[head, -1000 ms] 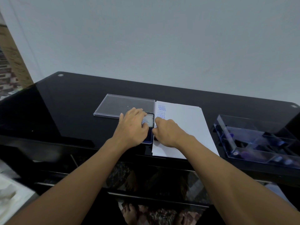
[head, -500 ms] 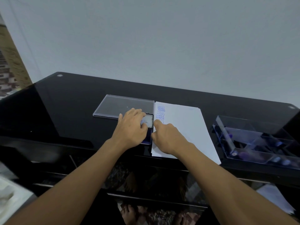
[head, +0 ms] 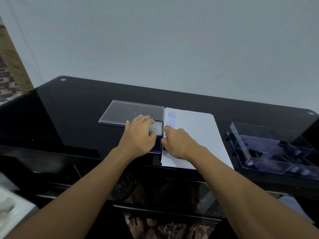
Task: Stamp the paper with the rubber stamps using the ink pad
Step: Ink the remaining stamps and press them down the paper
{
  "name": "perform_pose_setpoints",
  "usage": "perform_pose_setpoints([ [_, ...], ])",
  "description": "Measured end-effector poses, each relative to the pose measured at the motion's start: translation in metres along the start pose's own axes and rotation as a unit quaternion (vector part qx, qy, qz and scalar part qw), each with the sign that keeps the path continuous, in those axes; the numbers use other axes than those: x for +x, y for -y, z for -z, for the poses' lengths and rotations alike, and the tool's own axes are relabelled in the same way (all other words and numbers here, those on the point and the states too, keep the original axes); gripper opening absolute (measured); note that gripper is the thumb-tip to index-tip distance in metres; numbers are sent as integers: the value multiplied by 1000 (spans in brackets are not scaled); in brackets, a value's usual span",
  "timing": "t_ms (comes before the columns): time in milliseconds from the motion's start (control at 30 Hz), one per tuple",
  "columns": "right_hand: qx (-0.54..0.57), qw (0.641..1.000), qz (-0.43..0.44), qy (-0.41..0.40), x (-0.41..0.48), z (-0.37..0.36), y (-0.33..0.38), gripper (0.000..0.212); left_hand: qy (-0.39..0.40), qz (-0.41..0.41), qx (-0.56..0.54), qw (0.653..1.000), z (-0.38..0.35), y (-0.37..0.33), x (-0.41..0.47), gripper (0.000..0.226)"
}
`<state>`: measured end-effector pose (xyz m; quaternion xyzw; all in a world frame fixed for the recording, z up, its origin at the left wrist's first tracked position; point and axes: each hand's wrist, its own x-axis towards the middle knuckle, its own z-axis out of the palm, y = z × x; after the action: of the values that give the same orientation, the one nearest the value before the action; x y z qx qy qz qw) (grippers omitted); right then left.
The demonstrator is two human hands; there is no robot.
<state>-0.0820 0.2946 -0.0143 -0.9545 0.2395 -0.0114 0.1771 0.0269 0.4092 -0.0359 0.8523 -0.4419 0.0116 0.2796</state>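
A white paper [head: 195, 133] lies on the black glass table [head: 69, 118], with a column of blue AMENDED and SAMPLE prints [head: 170, 119] down its left edge. My right hand [head: 179, 144] sits curled over that edge just below the prints. A dark bit of a rubber stamp [head: 164, 148] shows under it, and the rest is hidden. The blue ink pad [head: 156, 150] lies left of the paper, its clear lid [head: 127, 112] open behind it. My left hand [head: 139, 135] rests on the pad, its fingers over a small dark-rimmed piece [head: 158, 128].
A clear plastic organiser tray [head: 276, 149] holding several purple-tipped stamps stands at the right of the table. The table's front edge runs just below my wrists, with a shelf under the glass. A white wall rises behind the table.
Both hands have stayed almost where they were. My right hand has edged slightly nearer to me along the paper's left edge. The camera view has shifted a little.
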Motion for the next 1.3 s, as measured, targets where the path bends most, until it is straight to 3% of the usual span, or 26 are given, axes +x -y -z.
perform_pose_setpoints([
  [300,-23,999,17,-46,-14,-11,2,12,1,5,1,1000,0,1,1,44],
  [700,-14,1000,-2,18,7,2,-1,11,-1,3,2,1000,0,3,0,43],
  [1100,-7,1000,3,-24,-8,-7,1,11,-3,4,-2,1000,2,0,-2,44],
  [1300,-3,1000,-6,-3,3,-2,-1,14,2,8,-1,1000,0,2,-2,43],
])
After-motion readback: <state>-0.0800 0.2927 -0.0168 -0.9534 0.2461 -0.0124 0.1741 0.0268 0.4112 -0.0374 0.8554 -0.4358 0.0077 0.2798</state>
